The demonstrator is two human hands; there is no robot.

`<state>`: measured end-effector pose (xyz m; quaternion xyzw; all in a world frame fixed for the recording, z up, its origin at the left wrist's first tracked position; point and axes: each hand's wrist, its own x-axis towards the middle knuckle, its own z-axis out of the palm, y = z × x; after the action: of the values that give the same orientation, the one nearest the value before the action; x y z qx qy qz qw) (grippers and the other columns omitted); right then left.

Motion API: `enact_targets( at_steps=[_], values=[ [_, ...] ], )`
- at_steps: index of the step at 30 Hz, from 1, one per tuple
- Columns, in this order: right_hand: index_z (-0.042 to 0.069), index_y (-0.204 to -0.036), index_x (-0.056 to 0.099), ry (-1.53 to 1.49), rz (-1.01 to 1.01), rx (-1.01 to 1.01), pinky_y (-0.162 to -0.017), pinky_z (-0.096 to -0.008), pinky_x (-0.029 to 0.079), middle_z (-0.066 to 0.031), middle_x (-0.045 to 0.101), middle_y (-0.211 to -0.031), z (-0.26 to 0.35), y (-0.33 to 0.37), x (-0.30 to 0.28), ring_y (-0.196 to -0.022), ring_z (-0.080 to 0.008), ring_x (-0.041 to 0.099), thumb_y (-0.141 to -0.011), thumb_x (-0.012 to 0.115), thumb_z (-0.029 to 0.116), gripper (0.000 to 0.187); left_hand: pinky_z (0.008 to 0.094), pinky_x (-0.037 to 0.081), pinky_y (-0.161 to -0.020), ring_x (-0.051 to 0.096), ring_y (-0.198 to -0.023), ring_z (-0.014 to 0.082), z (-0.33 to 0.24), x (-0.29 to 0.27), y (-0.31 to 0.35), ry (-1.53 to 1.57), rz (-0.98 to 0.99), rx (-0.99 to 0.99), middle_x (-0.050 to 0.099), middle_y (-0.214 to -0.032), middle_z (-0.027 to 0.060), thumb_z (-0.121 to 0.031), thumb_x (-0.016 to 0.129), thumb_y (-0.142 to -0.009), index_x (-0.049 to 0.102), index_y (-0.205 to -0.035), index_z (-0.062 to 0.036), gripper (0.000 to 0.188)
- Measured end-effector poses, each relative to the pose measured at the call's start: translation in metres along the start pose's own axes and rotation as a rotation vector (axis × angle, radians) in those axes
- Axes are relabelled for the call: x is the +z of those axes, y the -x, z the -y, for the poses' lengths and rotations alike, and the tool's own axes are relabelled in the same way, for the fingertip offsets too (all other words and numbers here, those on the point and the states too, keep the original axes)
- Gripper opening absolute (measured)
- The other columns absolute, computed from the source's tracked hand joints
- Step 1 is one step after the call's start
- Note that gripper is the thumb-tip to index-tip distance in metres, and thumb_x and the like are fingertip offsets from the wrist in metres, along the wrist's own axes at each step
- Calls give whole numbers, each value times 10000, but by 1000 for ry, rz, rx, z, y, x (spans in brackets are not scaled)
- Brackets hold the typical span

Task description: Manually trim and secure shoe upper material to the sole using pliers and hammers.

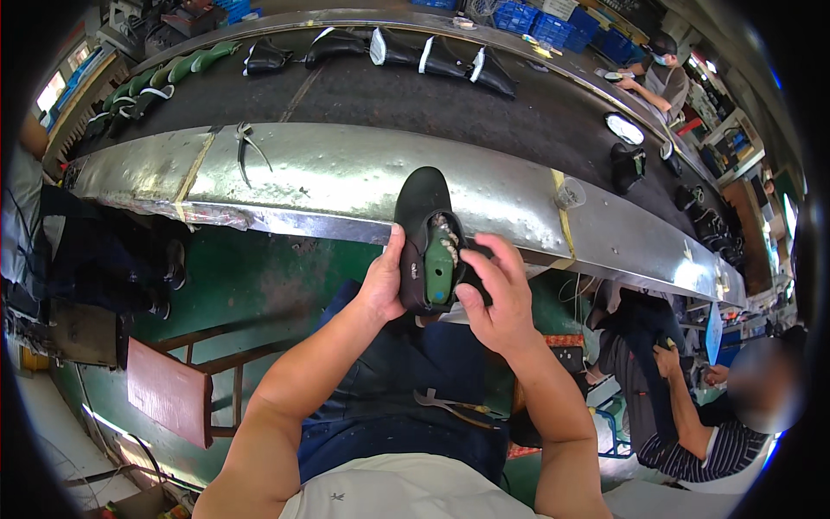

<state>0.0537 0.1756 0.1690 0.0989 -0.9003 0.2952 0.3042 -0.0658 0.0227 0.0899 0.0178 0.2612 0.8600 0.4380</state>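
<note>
My left hand (383,281) grips the left side of a black shoe (421,192), thumb along its upper. The shoe is held over my lap at the bench edge, its toe pointing away from me. Inside its opening sits a green shoe last (439,277), with some pale, ragged material towards the toe end. On the right of the opening, my right hand (501,303) has its fingers curved and apart, holding nothing. Its fingertips are close to the collar; whether they touch it I cannot tell. A pair of pincers (456,405) lies across my lap.
A metal-edged bench (328,169) carries a dark belt (363,108) with several black shoe uppers (398,48) and green lasts (186,65). Another tool (246,154) and a clear cup (570,194) rest on the metal. A stool (169,389) stands left; a co-worker (718,424) sits right.
</note>
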Motion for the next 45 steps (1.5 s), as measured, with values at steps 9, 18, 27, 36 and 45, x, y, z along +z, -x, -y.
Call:
enact_targets(
  at_steps=[9,18,27,36,45],
  values=[
    [-26,-1023,672,128,94,111,-942,-454,515,-229,591,-1306,15,4,-7,-1174,-413,591,-864,759,192,283,410,572,-955,686,-1099,250,14,-16,-6,-174,-44,106,672,-1235,144,-572,411,-1059,527,-1366,-23,640],
    [-3,-898,645,-690,32,602,-1001,-391,458,-174,581,-1375,-18,32,-3,-1206,-273,573,-921,614,92,102,343,568,-933,661,-1090,191,20,-5,-3,-285,-118,197,642,-1216,127,-461,568,-1043,498,-1326,18,561],
    [15,-1444,446,-812,13,385,-1081,-453,442,-117,463,-1520,-42,58,15,-1386,-247,466,-852,840,243,747,355,580,-927,674,-1078,190,7,6,-17,-116,-62,226,646,-1216,124,-477,529,-1055,504,-1318,15,558],
    [49,-1490,440,-1574,-312,816,-798,-440,612,-199,563,-1443,-118,-67,25,-1272,-467,577,-1031,533,450,616,407,420,-1118,540,-1318,362,-111,25,-71,-1764,-195,637,523,-1446,271,-379,619,-1002,490,-1437,26,608],
    [-99,-1379,459,594,42,870,-986,-471,515,-293,656,-1256,-364,-163,32,-1183,-414,641,-964,565,602,821,639,187,-1208,213,-1521,466,-292,-120,-56,-2133,-1116,130,258,-1648,226,-378,555,-982,341,-1572,-77,696]
  ],
)
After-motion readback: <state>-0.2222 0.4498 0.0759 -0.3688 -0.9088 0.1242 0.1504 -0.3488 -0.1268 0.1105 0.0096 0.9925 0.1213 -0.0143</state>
